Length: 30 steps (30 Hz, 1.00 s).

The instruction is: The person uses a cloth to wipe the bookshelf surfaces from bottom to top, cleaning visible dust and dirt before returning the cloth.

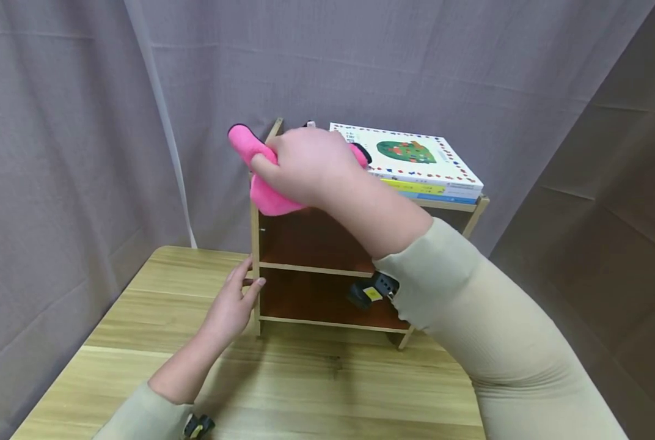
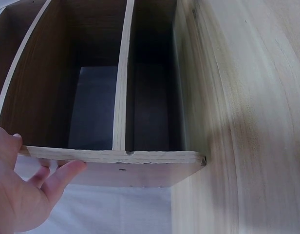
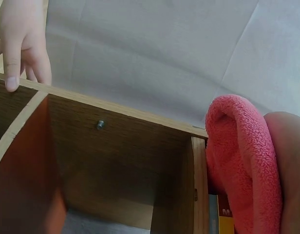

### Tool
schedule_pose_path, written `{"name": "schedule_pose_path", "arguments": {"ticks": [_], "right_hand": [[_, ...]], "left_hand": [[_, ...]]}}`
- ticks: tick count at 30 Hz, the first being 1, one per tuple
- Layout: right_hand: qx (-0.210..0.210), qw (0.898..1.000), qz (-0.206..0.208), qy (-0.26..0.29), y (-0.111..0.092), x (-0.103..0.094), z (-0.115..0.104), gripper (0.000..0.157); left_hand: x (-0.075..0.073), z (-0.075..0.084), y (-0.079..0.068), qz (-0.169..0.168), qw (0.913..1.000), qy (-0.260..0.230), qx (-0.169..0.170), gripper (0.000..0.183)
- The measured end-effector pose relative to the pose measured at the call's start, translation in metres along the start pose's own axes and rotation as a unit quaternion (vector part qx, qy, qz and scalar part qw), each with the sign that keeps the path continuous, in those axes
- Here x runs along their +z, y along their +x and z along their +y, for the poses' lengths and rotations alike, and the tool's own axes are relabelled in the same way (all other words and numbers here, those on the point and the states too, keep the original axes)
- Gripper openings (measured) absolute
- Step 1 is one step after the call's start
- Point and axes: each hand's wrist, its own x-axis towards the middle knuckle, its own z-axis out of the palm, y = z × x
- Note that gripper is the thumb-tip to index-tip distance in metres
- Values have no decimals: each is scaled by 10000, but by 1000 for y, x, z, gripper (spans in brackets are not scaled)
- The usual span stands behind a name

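Note:
My right hand (image 1: 313, 165) grips a pink fluffy cloth (image 1: 272, 198) with black edging at the top left of a small wooden shelf (image 1: 316, 268). In the right wrist view the folded cloth (image 3: 245, 161) lies against the top board's end, with part of the hand beside it. My left hand (image 1: 234, 304) holds the shelf's left side panel low down, thumb at the front edge and fingers along the outside. The left wrist view shows that hand (image 2: 23, 190) straddling the panel edge (image 2: 159, 156).
A stack of books (image 1: 415, 159) with a white illustrated cover on top lies on the right of the shelf's top. The shelf stands on a wooden table (image 1: 327, 385). Grey curtains (image 1: 360, 61) hang behind and to the sides.

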Motion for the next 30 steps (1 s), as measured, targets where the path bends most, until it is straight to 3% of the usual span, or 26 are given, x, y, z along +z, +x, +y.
{"name": "schedule_pose_path", "arguments": {"ticks": [10, 21, 25, 30], "right_hand": [[-73, 9953, 662, -697, -13, 14, -4, 52], [-245, 9875, 1170, -1028, -25, 29, -7, 56], [-429, 9778, 1775, -1030, -29, 39, -6, 55], [-793, 9541, 2738, -920, -32, 53, -2, 51]], "left_hand": [[1, 0, 0, -21, 10000, 13, 37, 64], [0, -2, 1, -14, 9999, -77, 110, 63], [1, -1, 1, 13, 9999, -50, 138, 63], [1, 0, 0, 0, 9999, -76, 107, 62]]}}
